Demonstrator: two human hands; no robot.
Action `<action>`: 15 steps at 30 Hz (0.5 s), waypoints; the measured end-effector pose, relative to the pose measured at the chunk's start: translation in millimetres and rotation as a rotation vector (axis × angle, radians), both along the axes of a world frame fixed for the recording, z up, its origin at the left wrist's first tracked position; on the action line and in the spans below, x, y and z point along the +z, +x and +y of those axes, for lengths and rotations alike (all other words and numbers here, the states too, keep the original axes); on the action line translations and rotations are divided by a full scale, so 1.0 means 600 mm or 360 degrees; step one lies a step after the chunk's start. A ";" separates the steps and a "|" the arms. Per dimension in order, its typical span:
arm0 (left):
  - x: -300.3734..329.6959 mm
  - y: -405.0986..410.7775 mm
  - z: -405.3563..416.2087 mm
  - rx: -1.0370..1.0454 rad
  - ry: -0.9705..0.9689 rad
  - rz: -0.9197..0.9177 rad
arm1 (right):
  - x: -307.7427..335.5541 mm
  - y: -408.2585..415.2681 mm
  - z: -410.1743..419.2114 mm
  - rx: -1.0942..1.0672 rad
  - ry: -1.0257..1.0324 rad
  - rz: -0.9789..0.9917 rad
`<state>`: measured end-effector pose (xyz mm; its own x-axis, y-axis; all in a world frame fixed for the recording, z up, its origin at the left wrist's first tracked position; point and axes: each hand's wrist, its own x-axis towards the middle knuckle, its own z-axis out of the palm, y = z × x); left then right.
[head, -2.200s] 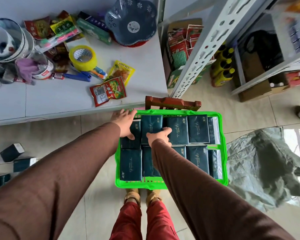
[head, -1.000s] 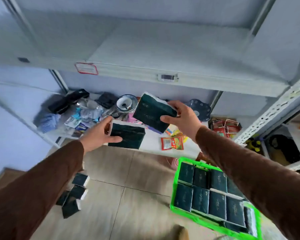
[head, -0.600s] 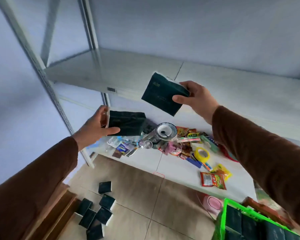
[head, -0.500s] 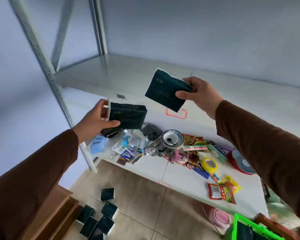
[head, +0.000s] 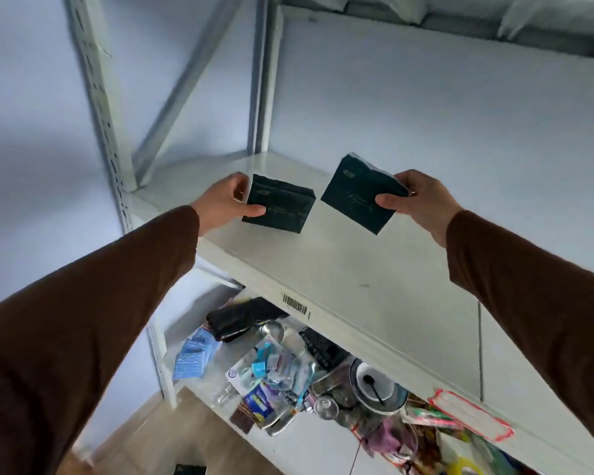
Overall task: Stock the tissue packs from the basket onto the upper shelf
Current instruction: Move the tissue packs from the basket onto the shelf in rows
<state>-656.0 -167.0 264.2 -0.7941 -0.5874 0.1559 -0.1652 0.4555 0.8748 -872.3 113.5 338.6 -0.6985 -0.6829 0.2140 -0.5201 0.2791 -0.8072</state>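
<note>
Head view: 2 dark tissue packs up over the upper shelf, 1 per hand. Left hand pinches left pack by its side, w/ lower edge at or just above the board. Right hand clamps right pack, tilted, clearly in air. Edge grips prob. leave the bases free for setting down. Shelf bare beneath; basket out of view.

You see soft, even daylight with a cool bluish cast; no glare. The pale grey metal upper shelf shows only faint shadows. Wide-angle distortion bows the perforated grey upright post at your left edge. The brown sleeves near the lens are blurred; the cluttered lower shelf is soft.
</note>
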 end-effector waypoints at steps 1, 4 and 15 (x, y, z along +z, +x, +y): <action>0.003 -0.022 -0.027 0.0025 -0.0014 -0.0003 | 0.002 -0.017 -0.027 -0.0006 0.0004 0.0017; 0.004 -0.089 -0.122 0.0078 -0.0011 0.0015 | 0.007 -0.062 -0.105 -0.0013 0.0023 0.0058; -0.024 -0.341 -0.434 0.0099 -0.0144 0.0092 | -0.051 -0.223 -0.347 -0.0129 0.0066 0.0160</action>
<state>-860.5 -427.6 249.8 -0.7448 -0.6166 0.2551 -0.1458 0.5235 0.8395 -1006.3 -94.5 307.9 -0.7283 -0.6345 0.2587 -0.5722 0.3556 -0.7390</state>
